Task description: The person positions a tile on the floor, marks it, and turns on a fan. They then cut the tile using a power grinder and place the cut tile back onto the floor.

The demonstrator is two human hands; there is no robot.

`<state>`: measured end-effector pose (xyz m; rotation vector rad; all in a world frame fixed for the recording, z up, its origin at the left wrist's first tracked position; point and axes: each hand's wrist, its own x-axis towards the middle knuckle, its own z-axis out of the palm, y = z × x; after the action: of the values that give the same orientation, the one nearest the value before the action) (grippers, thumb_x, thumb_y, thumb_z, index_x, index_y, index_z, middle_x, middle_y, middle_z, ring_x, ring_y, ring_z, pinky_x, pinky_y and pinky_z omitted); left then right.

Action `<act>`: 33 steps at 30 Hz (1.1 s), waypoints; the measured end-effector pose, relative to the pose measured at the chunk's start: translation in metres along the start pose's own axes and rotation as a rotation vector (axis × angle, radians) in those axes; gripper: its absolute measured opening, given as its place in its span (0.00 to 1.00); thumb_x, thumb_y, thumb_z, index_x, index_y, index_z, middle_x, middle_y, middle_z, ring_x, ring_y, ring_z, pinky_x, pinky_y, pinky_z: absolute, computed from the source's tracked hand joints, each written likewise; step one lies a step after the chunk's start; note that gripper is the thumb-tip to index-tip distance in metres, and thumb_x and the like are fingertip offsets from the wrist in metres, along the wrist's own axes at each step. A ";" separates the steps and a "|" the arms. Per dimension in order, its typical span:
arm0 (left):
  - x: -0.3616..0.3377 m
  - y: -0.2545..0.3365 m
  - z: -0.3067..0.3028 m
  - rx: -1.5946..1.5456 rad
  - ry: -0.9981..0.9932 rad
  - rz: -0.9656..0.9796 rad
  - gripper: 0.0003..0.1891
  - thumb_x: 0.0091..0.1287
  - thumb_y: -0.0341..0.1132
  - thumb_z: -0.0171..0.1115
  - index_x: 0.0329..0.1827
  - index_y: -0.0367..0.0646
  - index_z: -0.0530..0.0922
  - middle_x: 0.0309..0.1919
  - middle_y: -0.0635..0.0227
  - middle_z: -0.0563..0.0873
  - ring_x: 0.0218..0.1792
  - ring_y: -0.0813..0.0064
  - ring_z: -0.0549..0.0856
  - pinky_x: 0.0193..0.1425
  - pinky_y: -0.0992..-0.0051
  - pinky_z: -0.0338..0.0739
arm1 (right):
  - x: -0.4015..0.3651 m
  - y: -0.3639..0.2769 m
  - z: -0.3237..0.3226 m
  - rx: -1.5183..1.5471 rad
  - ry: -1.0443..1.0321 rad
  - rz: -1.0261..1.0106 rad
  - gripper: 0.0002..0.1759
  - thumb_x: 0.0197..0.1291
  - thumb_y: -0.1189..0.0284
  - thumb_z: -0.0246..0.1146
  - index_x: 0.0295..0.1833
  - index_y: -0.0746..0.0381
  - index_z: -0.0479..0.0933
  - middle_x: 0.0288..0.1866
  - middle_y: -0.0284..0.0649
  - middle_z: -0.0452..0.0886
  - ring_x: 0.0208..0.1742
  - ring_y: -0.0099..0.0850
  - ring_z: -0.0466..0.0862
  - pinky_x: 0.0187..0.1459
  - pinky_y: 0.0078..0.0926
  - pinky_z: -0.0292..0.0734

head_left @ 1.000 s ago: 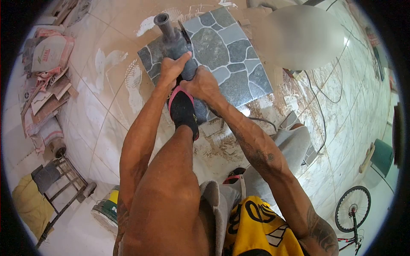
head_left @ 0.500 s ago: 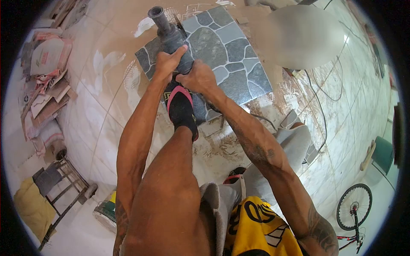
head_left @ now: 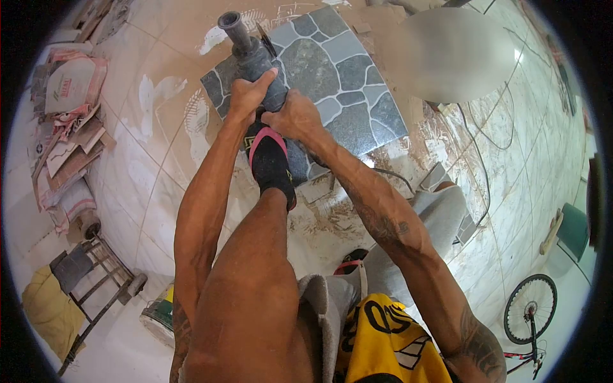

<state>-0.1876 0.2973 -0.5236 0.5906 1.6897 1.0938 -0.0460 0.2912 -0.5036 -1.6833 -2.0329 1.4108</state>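
Note:
My left hand [head_left: 250, 96] is wrapped around the grey body of an angle grinder [head_left: 257, 59], thumb along its top. My right hand [head_left: 295, 116] grips the rear end of the same tool, close to my other hand. A thin disc [head_left: 267, 39] shows edge-on at the grinder's right side, over a stone-patterned grey tile [head_left: 357, 121]. From the tool's far end sticks up a short hollow tube [head_left: 235, 29]. My foot, in a black sock and pink-strapped sandal [head_left: 271, 159], presses on the tile's near edge, just below my hands.
Cardboard [head_left: 172, 38] with white dusty footprints lies under the tile. A black cable [head_left: 476, 143] runs over the dusty floor at right. Sacks and broken boards [head_left: 73, 150] are piled at left, near a hand truck [head_left: 105, 271] and a bucket [head_left: 156, 319]. A bicycle wheel [head_left: 530, 309] shows at lower right.
The grinder has shifted very slightly to the left and its disc shows a little more. Both hands keep their grip, and the foot stays on the tile.

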 end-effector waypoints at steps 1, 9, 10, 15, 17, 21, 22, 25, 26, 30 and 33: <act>0.001 0.000 0.000 0.011 0.002 -0.014 0.17 0.63 0.40 0.73 0.39 0.32 0.84 0.36 0.64 0.87 0.32 0.75 0.86 0.37 0.73 0.80 | 0.001 0.000 0.000 0.008 0.001 -0.008 0.37 0.42 0.54 0.75 0.45 0.77 0.75 0.42 0.65 0.83 0.46 0.58 0.85 0.49 0.46 0.80; 0.008 0.002 -0.005 0.063 0.000 -0.007 0.18 0.62 0.43 0.74 0.39 0.33 0.85 0.35 0.66 0.87 0.32 0.76 0.85 0.38 0.73 0.79 | 0.008 0.001 0.005 0.016 0.071 -0.055 0.35 0.41 0.54 0.75 0.42 0.76 0.75 0.40 0.64 0.83 0.45 0.58 0.85 0.47 0.47 0.81; 0.012 -0.002 -0.006 0.039 -0.015 0.009 0.19 0.62 0.44 0.74 0.39 0.33 0.85 0.35 0.66 0.87 0.32 0.76 0.85 0.38 0.73 0.79 | 0.009 0.002 0.006 0.018 0.076 -0.064 0.35 0.41 0.54 0.75 0.42 0.76 0.75 0.40 0.64 0.83 0.45 0.58 0.85 0.47 0.47 0.81; 0.007 0.009 -0.002 0.026 0.035 0.015 0.16 0.60 0.40 0.75 0.34 0.31 0.86 0.32 0.68 0.86 0.29 0.79 0.83 0.34 0.74 0.78 | 0.016 0.001 0.006 0.020 0.051 -0.051 0.36 0.41 0.53 0.75 0.43 0.74 0.76 0.40 0.61 0.84 0.45 0.56 0.85 0.47 0.46 0.81; 0.015 0.007 -0.004 0.058 0.048 -0.019 0.16 0.60 0.40 0.75 0.34 0.31 0.86 0.33 0.67 0.86 0.29 0.78 0.84 0.34 0.73 0.79 | 0.018 -0.001 0.005 0.004 0.053 -0.058 0.35 0.41 0.53 0.75 0.43 0.74 0.77 0.40 0.60 0.84 0.44 0.56 0.85 0.47 0.46 0.81; 0.008 0.019 -0.003 0.076 0.035 -0.024 0.21 0.60 0.45 0.75 0.37 0.31 0.84 0.34 0.66 0.86 0.30 0.76 0.84 0.35 0.73 0.77 | 0.021 -0.003 0.001 0.029 0.025 -0.067 0.33 0.42 0.54 0.73 0.43 0.74 0.78 0.40 0.61 0.84 0.45 0.55 0.86 0.47 0.45 0.81; 0.006 0.025 -0.002 0.117 0.057 -0.042 0.21 0.60 0.45 0.75 0.37 0.31 0.84 0.34 0.65 0.86 0.30 0.76 0.84 0.34 0.73 0.77 | 0.022 -0.004 0.001 0.029 0.020 -0.073 0.33 0.42 0.54 0.73 0.43 0.74 0.78 0.40 0.61 0.84 0.45 0.55 0.86 0.48 0.45 0.81; 0.019 0.018 -0.006 0.125 0.059 -0.037 0.21 0.59 0.45 0.75 0.38 0.31 0.84 0.34 0.64 0.86 0.29 0.75 0.84 0.33 0.73 0.77 | 0.026 -0.005 0.001 0.041 0.014 -0.084 0.33 0.42 0.55 0.73 0.43 0.75 0.78 0.41 0.61 0.84 0.47 0.54 0.86 0.48 0.45 0.81; 0.024 0.015 -0.008 0.108 0.050 -0.027 0.21 0.59 0.45 0.75 0.38 0.31 0.84 0.34 0.64 0.86 0.29 0.75 0.84 0.33 0.74 0.77 | 0.027 -0.006 0.000 0.049 0.017 -0.084 0.33 0.43 0.55 0.73 0.44 0.75 0.78 0.42 0.61 0.84 0.47 0.54 0.86 0.48 0.45 0.81; 0.034 0.007 -0.012 0.027 0.000 0.017 0.23 0.59 0.46 0.75 0.39 0.29 0.83 0.34 0.64 0.86 0.29 0.76 0.84 0.32 0.74 0.76 | 0.031 -0.011 -0.003 0.004 -0.019 -0.039 0.33 0.44 0.54 0.72 0.45 0.75 0.79 0.43 0.61 0.84 0.48 0.54 0.86 0.49 0.44 0.81; 0.039 0.005 -0.015 0.083 0.007 -0.011 0.23 0.59 0.46 0.75 0.39 0.29 0.83 0.34 0.64 0.86 0.29 0.76 0.84 0.32 0.74 0.76 | 0.033 -0.012 -0.004 0.004 -0.036 -0.012 0.34 0.44 0.54 0.73 0.46 0.75 0.79 0.44 0.61 0.84 0.49 0.53 0.86 0.49 0.44 0.81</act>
<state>-0.2169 0.3251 -0.5363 0.6295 1.7493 1.0230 -0.0636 0.3211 -0.5071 -1.6537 -2.0542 1.4508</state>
